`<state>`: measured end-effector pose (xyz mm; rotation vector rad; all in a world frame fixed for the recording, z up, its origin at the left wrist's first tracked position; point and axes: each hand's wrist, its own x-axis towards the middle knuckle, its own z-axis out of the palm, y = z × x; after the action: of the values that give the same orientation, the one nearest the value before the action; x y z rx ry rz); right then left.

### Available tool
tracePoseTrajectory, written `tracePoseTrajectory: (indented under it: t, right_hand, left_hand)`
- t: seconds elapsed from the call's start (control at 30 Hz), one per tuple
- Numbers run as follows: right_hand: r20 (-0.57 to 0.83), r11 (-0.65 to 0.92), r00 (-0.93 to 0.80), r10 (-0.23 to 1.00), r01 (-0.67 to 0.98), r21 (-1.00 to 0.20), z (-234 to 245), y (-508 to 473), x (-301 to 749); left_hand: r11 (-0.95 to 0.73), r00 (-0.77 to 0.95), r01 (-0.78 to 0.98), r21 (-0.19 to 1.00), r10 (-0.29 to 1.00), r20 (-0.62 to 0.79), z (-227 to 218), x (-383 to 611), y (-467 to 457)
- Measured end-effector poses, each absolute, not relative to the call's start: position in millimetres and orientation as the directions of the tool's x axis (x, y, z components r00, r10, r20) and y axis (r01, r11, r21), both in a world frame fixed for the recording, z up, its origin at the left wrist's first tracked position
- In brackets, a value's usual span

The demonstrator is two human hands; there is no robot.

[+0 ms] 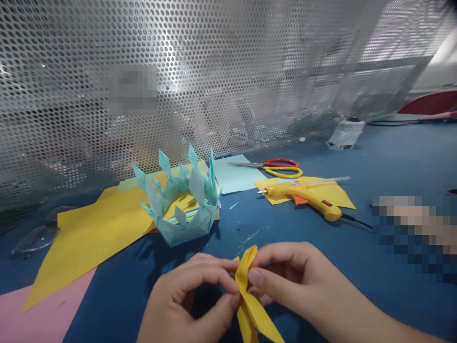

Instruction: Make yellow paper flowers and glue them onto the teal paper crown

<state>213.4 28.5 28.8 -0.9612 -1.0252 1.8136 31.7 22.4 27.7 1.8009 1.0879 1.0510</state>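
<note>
Pinching folded yellow paper (243, 278) in fingers of left hand (189, 302) and right hand (305, 281) | held near, centre, above table (403, 162) | nearer than light-blue crown (189, 232) at left and yellow glue gun (310, 199) at right

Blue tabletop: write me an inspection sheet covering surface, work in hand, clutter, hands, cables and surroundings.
Surface: blue tabletop, whitish marks near the middle.
Work in hand: folded yellow paper, pinched at its narrow middle.
Clutter: light-blue paper crown, large yellow sheet, pink sheet, scissors overlapping a light-blue sheet, glue gun on a small yellow sheet.
Hands: left hand and right hand both grip the folded paper.
Cables: glue gun's black cord runs right into a pixelated patch; its far end is hidden.
Surroundings: perforated metal screen behind.
</note>
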Motion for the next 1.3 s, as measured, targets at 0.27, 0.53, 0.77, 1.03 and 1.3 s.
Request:
tracePoseTrajectory:
  t: [0.27, 0.53, 0.77, 1.03, 1.3]
  right_hand:
    - [-0.226, -0.324, -0.352, 0.908, -0.248, -0.913, 29.8, 26.7, 214.6]
    - [-0.226, -0.325, -0.351, 0.909, -0.255, -0.911, 31.1, 28.6, 213.5]
    - [-0.208, -0.313, -0.372, 0.905, -0.25, -0.916, 28.3, 30.1, 212.7]
    - [-0.087, -0.156, -0.383, 0.92, -0.153, -0.976, 22.2, 28.2, 219.0]
    - [-0.069, -0.123, -0.36, 0.93, -0.13, -0.984, 16.4, 26.5, 218.9]
  left_hand:
    - [-0.252, 0.179, 0.247, 0.936, 0.961, 0.211, 31.5, 39.7, 18.2]
    - [-0.171, 0.171, 0.217, 0.961, 0.976, 0.135, 29.1, 39.5, 15.7]
    - [-0.237, 0.244, 0.264, 0.935, 0.954, 0.173, 34.5, 35.1, 17.3]
    - [-0.12, 0.155, 0.247, 0.962, 0.984, 0.082, 33.1, 39.0, 23.1]
    - [0.077, 0.091, 0.04, 0.996, 0.993, -0.08, 30.5, 41.2, 24.9]
